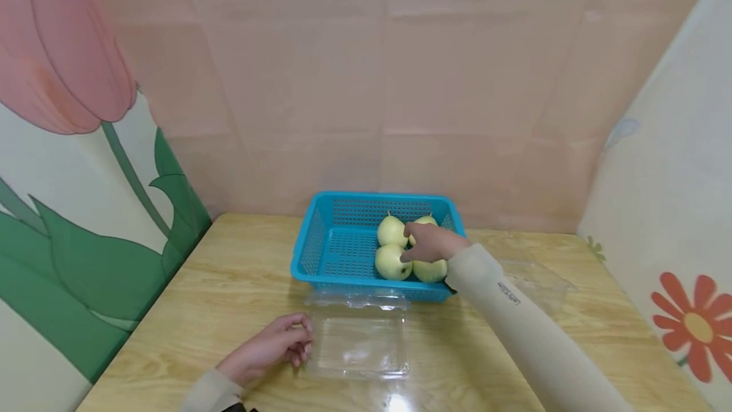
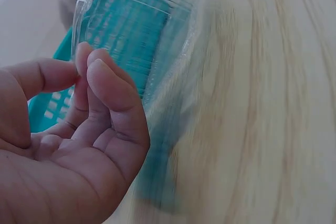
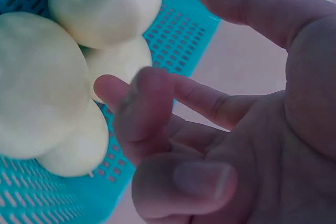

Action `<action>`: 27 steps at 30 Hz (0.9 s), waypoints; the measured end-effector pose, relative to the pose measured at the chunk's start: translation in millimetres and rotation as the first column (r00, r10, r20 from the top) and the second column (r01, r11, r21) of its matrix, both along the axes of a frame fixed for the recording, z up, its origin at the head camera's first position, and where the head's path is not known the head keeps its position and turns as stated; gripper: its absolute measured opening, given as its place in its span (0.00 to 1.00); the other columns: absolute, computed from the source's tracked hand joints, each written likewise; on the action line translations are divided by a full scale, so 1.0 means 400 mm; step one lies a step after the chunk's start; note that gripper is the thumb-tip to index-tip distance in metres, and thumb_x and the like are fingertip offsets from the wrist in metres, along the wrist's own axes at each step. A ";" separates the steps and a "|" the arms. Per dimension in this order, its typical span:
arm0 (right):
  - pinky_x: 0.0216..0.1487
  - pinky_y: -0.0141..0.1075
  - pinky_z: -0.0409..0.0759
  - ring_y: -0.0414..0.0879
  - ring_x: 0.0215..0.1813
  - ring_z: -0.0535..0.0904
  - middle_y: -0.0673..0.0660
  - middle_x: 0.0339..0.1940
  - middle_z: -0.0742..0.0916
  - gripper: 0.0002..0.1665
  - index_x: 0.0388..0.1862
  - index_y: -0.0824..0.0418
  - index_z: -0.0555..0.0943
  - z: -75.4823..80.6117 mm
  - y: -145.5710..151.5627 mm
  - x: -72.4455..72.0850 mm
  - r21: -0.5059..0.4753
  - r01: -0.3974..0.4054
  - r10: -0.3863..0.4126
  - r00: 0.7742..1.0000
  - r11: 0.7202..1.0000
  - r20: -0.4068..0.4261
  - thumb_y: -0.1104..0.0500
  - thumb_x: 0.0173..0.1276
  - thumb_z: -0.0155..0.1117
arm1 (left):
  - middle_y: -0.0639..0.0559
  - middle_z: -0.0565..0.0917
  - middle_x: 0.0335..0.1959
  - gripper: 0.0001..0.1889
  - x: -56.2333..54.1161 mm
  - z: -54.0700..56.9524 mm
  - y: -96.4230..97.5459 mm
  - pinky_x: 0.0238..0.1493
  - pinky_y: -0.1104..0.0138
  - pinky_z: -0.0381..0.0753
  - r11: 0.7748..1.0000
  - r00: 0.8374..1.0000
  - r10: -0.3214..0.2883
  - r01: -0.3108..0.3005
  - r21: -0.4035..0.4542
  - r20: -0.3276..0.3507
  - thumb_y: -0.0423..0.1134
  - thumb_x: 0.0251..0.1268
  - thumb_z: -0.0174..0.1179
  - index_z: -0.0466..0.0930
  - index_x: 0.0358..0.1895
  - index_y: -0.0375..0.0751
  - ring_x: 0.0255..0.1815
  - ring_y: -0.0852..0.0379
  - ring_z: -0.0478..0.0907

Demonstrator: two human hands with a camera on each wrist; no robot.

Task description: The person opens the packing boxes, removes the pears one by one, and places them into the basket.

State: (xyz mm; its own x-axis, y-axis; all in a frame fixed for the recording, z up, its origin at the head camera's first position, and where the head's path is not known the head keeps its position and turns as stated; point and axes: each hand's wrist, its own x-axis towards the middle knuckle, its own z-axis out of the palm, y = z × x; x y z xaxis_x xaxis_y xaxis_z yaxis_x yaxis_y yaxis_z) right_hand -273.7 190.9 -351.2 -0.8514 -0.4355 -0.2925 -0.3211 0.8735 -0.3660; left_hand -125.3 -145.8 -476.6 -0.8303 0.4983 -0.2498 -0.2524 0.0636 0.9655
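Several pale yellow-green pears (image 1: 393, 262) lie together in the right part of a blue plastic basket (image 1: 305, 247). My right hand (image 1: 430, 242) reaches over them, its thumb and fingers spread apart with nothing between them. In the right wrist view, the bent fingers (image 3: 144, 108) hover beside the pears (image 3: 39, 85). A clear plastic box (image 1: 360, 345) stands in front of the basket. At its left edge is my left hand (image 1: 280, 342). The left wrist view has its thumb and curled fingertips pinching the rim of the clear box (image 2: 134, 30).
Another clear plastic container (image 1: 532, 278) lies on the wooden table (image 1: 240, 285) to the right of the basket, partly behind my right sleeve (image 1: 515, 316). A pinkish cloth wall (image 1: 377, 94) rises right behind the basket, with flower-printed panels at both sides.
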 end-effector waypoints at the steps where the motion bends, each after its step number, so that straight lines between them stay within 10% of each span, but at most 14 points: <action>1: 0.53 0.51 0.78 0.53 0.52 0.79 0.62 0.58 0.82 0.37 0.67 0.65 0.68 0.002 0.005 0.007 -0.016 -0.005 0.004 1.000 1.000 -0.017 0.48 0.67 0.67 | 0.51 0.78 0.27 0.03 0.001 0.002 -0.008 0.29 0.71 0.76 1.000 1.000 0.003 -0.003 -0.004 0.006 0.34 0.75 0.50 0.69 0.39 0.41 0.27 0.60 0.76; 7: 0.43 0.43 0.79 0.49 0.41 0.79 0.58 0.43 0.84 0.33 0.65 0.65 0.68 0.017 0.034 0.047 -0.109 -0.040 0.033 0.997 0.993 -0.064 0.51 0.68 0.67 | 0.51 0.76 0.28 0.04 0.003 0.010 -0.055 0.30 0.69 0.77 0.998 0.999 0.043 -0.043 -0.042 0.010 0.35 0.75 0.49 0.69 0.42 0.37 0.28 0.58 0.75; 27: 0.47 0.48 0.80 0.55 0.48 0.81 0.59 0.44 0.86 0.27 0.63 0.61 0.70 -0.005 0.068 0.110 -0.126 -0.086 0.062 0.981 0.988 -0.184 0.54 0.69 0.64 | 0.53 0.73 0.29 0.05 -0.005 0.021 -0.318 0.32 0.69 0.78 0.997 0.998 0.045 -0.047 -0.060 -0.044 0.36 0.80 0.45 0.68 0.42 0.39 0.28 0.61 0.72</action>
State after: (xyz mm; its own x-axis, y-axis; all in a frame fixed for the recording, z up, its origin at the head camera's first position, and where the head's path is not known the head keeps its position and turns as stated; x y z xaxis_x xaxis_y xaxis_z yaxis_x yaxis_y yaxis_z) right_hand -229.7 217.9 -353.3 -0.8487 -0.5238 -0.0733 -0.4538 0.7923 -0.4079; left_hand -127.5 -273.0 -468.3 -0.8625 0.4441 -0.2426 -0.2150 0.1124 0.9701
